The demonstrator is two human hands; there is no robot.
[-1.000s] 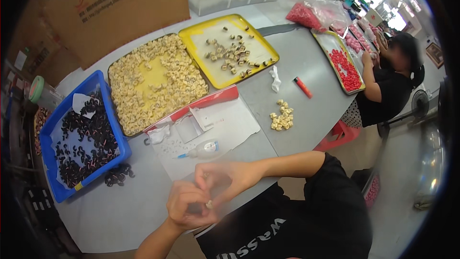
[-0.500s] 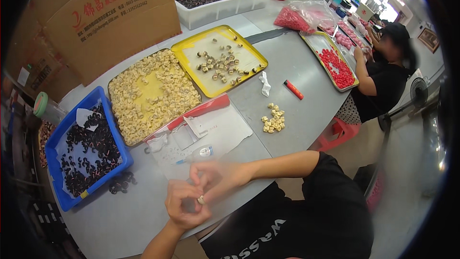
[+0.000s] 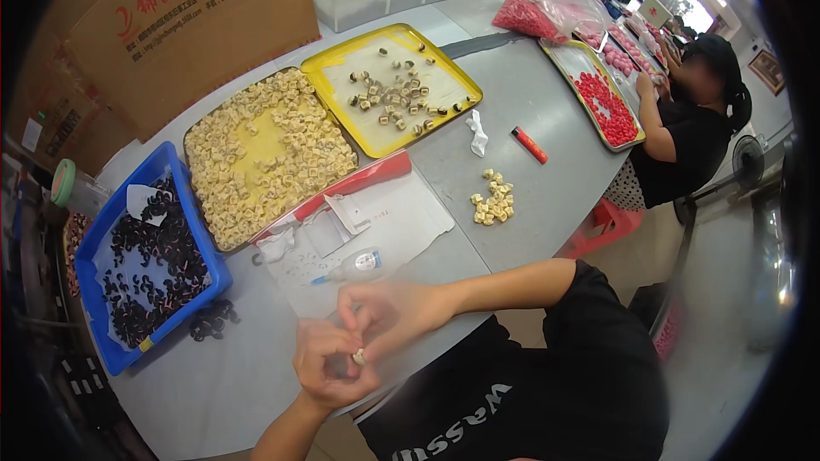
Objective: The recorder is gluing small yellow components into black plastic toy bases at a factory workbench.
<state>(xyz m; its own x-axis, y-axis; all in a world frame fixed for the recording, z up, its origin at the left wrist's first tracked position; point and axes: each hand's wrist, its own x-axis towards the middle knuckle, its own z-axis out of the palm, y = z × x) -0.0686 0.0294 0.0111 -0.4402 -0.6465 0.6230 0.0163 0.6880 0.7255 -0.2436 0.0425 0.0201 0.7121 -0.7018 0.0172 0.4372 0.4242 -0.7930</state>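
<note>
My left hand (image 3: 329, 364) and my right hand (image 3: 395, 312) meet over the near table edge. Between their fingertips is a small cream piece (image 3: 358, 357), pinched by both; its details are too small to make out. Just beyond my hands lies a squeeze bottle (image 3: 360, 265) with a blue tip, on a white paper sheet (image 3: 412, 220) beside a small white carton (image 3: 327, 232). Several loose cream cube-shaped pieces (image 3: 493, 201) form a group on the table to the right. A tray of cream pieces (image 3: 273, 158) sits farther left, next to a yellow tray (image 3: 465, 85) holding cream-and-dark pieces.
At the left, a blue tray (image 3: 220, 277) contains black curved pieces, some lying outside it. Behind stand a cardboard box (image 3: 196, 26) and a white bin (image 3: 401, 2). A red marker-like stick (image 3: 530, 145) and crumpled tissue (image 3: 477, 134) lie right. A co-worker (image 3: 705, 111) sits beside red pieces (image 3: 605, 109).
The view has shifted slightly, so the trays and table appear a little higher. Both hands keep nearly the same pose around the small cream piece.
</note>
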